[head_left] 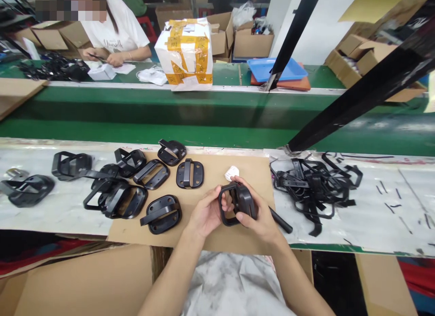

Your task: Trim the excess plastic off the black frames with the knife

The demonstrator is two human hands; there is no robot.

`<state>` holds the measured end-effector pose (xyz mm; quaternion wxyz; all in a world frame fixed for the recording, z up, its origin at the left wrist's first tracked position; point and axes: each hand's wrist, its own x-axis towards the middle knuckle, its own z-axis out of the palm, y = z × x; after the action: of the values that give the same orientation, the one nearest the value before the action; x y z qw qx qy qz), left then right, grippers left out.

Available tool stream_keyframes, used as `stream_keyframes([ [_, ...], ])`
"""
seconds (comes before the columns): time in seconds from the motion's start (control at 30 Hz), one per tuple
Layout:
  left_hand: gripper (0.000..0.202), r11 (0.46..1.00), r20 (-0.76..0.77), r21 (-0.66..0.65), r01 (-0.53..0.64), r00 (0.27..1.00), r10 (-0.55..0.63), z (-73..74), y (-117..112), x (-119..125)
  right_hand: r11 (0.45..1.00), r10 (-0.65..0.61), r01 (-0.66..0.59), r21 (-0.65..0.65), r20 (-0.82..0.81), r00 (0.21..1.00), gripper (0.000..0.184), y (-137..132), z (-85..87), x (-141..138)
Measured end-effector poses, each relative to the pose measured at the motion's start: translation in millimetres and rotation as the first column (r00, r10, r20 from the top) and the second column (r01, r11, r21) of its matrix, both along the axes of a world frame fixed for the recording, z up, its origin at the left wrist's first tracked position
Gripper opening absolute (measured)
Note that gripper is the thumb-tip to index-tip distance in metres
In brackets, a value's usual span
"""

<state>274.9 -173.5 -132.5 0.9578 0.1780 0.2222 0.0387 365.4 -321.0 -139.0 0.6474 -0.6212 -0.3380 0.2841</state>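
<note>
We hold one black plastic frame part (pixel 238 203) above the near edge of the cardboard sheet (pixel 210 171), gripped between both hands. Our left hand (pixel 205 214) pinches its left rim with thumb and fingers; our right hand (pixel 256 214) wraps closed over its right side. Similar black parts (pixel 159 213) lie just left on the cardboard. A tangle of black trimmed strips (pixel 312 184) sits to the right. Beyond runs the green conveyor belt (pixel 170 117).
</note>
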Motion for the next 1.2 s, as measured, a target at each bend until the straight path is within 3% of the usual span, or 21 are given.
stream_keyframes([
  [0.17, 0.04, 0.989, -0.029, 0.142, -0.036, 0.999, 0.04, 0.1, -3.0, 0.5, 0.998, -0.061, 0.061, 0.024, 0.002, 0.998, 0.079, 2.5, 2.3, -2.1],
  [0.3, 0.045, 0.952, 0.009, 0.304, -0.018, 1.0, 0.016, -10.2, -9.8, -7.5, 0.968, -0.233, 0.23, 0.101, 0.019, 0.972, 0.073, 8.2, 3.2, -1.4],
  [0.43, 0.035, 0.958, 0.015, 0.287, -0.023, 1.0, 0.02, -18.8, -19.6, -18.6, 0.943, -0.317, 0.318, 0.098, -0.021, 0.948, 0.081, 16.7, 1.7, -4.8],
  [0.57, 0.041, 0.979, 0.038, 0.197, -0.057, 0.998, 0.05, -16.8, -24.3, -20.8, 0.945, -0.316, 0.32, 0.062, -0.071, 0.946, 0.091, 24.4, -2.0, -11.4],
  [0.7, 0.041, 0.982, 0.031, 0.171, -0.082, 0.996, 0.078, -8.4, -19.3, -18.4, 0.957, -0.279, 0.286, 0.04, -0.122, 0.952, 0.088, 24.6, -9.2, -10.3],
  [0.83, 0.036, 0.968, 0.015, 0.241, 0.063, 0.997, -0.069, -5.2, -4.9, -18.1, 0.958, -0.257, 0.273, 0.089, -0.157, 0.954, 0.078, 19.1, -8.8, 2.2],
  [0.93, 0.038, 0.93, -0.004, 0.344, 0.13, 0.991, -0.137, -5.3, 5.9, -15.8, 0.974, -0.198, 0.203, 0.101, -0.055, 0.979, 0.081, 16.5, 0.3, 12.5],
  [1.07, 0.043, 0.922, -0.005, 0.386, 0.043, 0.999, -0.045, 0.3, 8.4, -6.2, 0.982, -0.174, 0.165, 0.089, 0.104, 0.979, 0.085, 18.6, 10.5, 15.7],
  [1.2, 0.046, 0.942, 0.012, 0.335, -0.025, 1.0, 0.023, 6.3, 3.2, -0.1, 0.979, -0.19, 0.183, 0.088, 0.072, 0.979, 0.083, 19.9, 5.8, 12.5],
])
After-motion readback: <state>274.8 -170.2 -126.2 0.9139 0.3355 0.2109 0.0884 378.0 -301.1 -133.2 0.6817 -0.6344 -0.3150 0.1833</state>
